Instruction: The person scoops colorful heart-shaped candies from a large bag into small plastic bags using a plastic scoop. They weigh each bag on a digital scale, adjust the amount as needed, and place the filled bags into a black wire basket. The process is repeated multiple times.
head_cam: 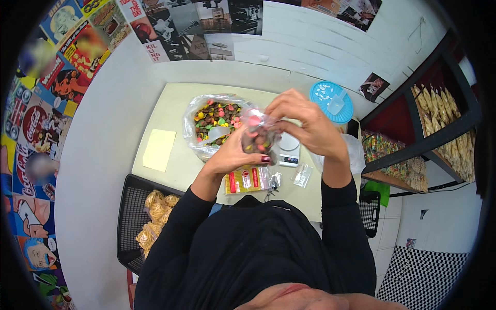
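My left hand grips a small clear plastic bag filled with brown, pink and yellow candies, its thumb across the front. At the bag's top, the fingers of my right hand pinch the gathered plastic. Behind my left hand stands a large open plastic bag of multicoloured candies, with a translucent scoop lying in it. A white digital kitchen scale sits below my right hand, partly covered by the held bag and the hand.
On the pale table are a yellow paper, a yellow-and-red packet, keys and a small clear packet. A blue-lidded tub stands back right. A black crate holds bagged snacks; a shelf rack stands right.
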`<action>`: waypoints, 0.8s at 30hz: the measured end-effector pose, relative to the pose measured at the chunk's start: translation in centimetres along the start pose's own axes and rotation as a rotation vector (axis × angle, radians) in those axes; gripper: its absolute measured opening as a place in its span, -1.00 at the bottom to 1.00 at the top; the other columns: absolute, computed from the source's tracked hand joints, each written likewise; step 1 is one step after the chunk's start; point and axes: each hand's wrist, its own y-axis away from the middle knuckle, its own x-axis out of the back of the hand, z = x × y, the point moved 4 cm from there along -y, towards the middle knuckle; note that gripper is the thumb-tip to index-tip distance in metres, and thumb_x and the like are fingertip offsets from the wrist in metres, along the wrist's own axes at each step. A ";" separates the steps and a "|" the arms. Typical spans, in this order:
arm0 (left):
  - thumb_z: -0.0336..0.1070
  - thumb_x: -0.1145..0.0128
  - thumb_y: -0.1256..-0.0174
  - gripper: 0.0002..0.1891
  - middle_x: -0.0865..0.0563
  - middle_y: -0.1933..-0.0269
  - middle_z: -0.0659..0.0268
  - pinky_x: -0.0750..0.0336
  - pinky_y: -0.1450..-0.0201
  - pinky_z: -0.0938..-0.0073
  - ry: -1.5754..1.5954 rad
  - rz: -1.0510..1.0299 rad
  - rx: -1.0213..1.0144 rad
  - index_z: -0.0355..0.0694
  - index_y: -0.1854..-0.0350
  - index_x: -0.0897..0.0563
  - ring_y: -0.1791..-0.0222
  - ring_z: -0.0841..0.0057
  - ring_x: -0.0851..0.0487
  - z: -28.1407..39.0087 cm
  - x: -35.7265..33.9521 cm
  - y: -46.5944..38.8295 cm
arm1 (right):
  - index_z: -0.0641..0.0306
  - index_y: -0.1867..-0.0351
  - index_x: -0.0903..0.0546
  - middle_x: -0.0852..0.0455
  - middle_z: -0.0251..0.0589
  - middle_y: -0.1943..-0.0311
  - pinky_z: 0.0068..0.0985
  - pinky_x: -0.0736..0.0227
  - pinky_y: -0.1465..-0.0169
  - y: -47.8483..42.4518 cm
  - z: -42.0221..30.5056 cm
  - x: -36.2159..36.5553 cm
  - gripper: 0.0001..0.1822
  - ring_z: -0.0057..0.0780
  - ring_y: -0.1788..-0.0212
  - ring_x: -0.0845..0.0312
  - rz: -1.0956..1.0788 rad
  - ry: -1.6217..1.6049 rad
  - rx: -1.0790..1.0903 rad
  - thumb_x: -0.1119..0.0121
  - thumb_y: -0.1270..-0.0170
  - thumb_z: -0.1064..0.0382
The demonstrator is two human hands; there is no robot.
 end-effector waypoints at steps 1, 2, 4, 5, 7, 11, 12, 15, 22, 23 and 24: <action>-0.35 -0.37 -0.10 -0.20 -0.60 -0.14 -0.01 -0.52 -0.20 0.29 0.172 -0.008 -0.002 -0.30 -0.40 -0.26 -0.18 0.24 -0.60 -0.4 0.1 0.8 | 0.31 0.31 -0.67 -0.71 -0.24 0.21 -0.39 -0.38 -0.08 -0.7 -0.2 -1.2 -0.86 -0.25 0.02 -0.52 -0.034 -0.044 0.024 -0.34 -0.07 0.45; -0.40 -0.34 -0.11 -0.23 -0.61 -0.11 -0.01 -0.55 -0.17 0.29 0.344 -0.015 -0.008 -0.30 -0.40 -0.26 -0.15 0.22 -0.62 -0.8 0.3 1.6 | 0.30 0.24 -0.67 -0.69 -0.21 0.15 -0.42 -0.40 -0.06 -1.4 0.0 -2.2 -0.88 -0.30 0.02 -0.53 -0.088 -0.096 0.048 -0.28 -0.18 0.43; -0.47 -0.26 -0.12 -0.24 -0.61 -0.08 -0.02 -0.56 -0.17 0.21 0.520 0.002 0.004 -0.30 -0.41 -0.23 -0.15 0.16 -0.62 -1.9 0.9 3.4 | 0.30 0.17 -0.67 -0.66 -0.19 0.11 -0.42 -0.41 -0.07 -2.5 1.7 -3.7 -0.87 -0.33 0.02 -0.53 -0.007 -0.391 -0.096 -0.21 -0.27 0.40; -0.51 -0.23 -0.12 -0.25 -0.61 -0.06 -0.02 -0.57 -0.16 0.17 0.607 0.010 0.009 -0.30 -0.42 -0.22 -0.14 0.13 -0.62 -2.3 1.3 4.4 | 0.30 0.13 -0.66 -0.64 -0.18 0.09 -0.42 -0.42 -0.07 -2.8 2.7 -4.5 -0.85 -0.34 0.01 -0.53 0.035 -0.537 -0.170 -0.18 -0.31 0.38; -0.53 -0.18 -0.13 -0.25 -0.61 -0.07 -0.05 -0.59 -0.14 0.08 0.597 0.113 -0.019 -0.32 -0.43 -0.19 -0.11 0.06 -0.64 -2.4 2.6 6.6 | 0.27 0.04 -0.65 -0.59 -0.17 0.10 -0.42 -0.40 -0.12 -3.4 5.5 -7.0 -0.80 -0.35 0.00 -0.52 0.004 -0.423 -0.226 -0.13 -0.37 0.34; -0.49 -0.17 -0.17 -0.32 -0.60 -0.09 -0.10 -0.59 -0.15 0.10 0.511 0.305 -0.127 -0.32 -0.38 -0.24 -0.10 0.05 -0.65 -2.3 6.1 11.1 | 0.25 0.06 -0.67 -0.55 -0.18 0.08 -0.35 -0.34 -0.18 -3.4 7.9 -15.6 -0.76 -0.27 -0.07 -0.47 -0.193 -0.108 -0.100 -0.25 -0.25 0.32; -0.49 -0.17 -0.17 -0.34 -0.60 -0.09 -0.10 -0.59 -0.15 0.11 0.484 0.359 -0.134 -0.33 -0.36 -0.25 -0.10 0.05 -0.65 -2.2 6.7 11.8 | 0.25 0.06 -0.67 -0.54 -0.19 0.07 -0.32 -0.34 -0.19 -3.2 7.1 -17.1 -0.75 -0.25 -0.08 -0.45 -0.226 -0.050 -0.013 -0.28 -0.21 0.32; -0.51 -0.19 -0.16 -0.39 -0.60 -0.08 -0.08 -0.56 -0.19 0.14 0.427 0.463 -0.143 -0.34 -0.30 -0.30 -0.10 0.10 -0.66 -2.4 8.3 13.1 | 0.24 0.11 -0.67 -0.51 -0.17 0.04 -0.28 -0.31 -0.20 -3.3 6.6 -19.4 -0.73 -0.20 -0.12 -0.39 -0.382 0.025 0.008 -0.34 -0.12 0.33; -0.54 -0.25 -0.14 -0.38 -0.66 0.06 0.09 -0.56 -0.03 0.46 0.301 0.601 -0.120 -0.39 -0.29 -0.32 0.01 0.32 -0.70 -4.3 9.6 13.9 | 0.31 0.22 -0.63 -0.67 -0.05 0.23 -0.28 -0.48 0.07 -4.6 9.1 -14.5 -0.83 -0.14 0.18 -0.62 0.038 -0.060 -0.236 -0.28 -0.15 0.36; -0.55 -0.26 -0.14 -0.38 -0.67 0.10 0.13 -0.55 0.04 0.54 0.266 0.617 -0.107 -0.39 -0.29 -0.33 0.07 0.40 -0.71 -5.0 9.9 14.1 | 0.31 0.22 -0.63 -0.69 -0.03 0.23 -0.28 -0.49 0.10 -4.6 9.5 -13.8 -0.83 -0.14 0.20 -0.64 0.087 -0.048 -0.286 -0.27 -0.15 0.36; -0.55 -0.27 -0.13 -0.38 -0.68 0.14 0.16 -0.54 0.10 0.61 0.229 0.624 -0.091 -0.39 -0.28 -0.34 0.14 0.48 -0.72 -5.3 10.0 14.0 | 0.33 0.21 -0.61 -0.72 0.01 0.27 -0.29 -0.50 0.22 -4.5 9.6 -13.5 -0.85 -0.10 0.31 -0.66 0.144 0.010 -0.181 -0.23 -0.21 0.38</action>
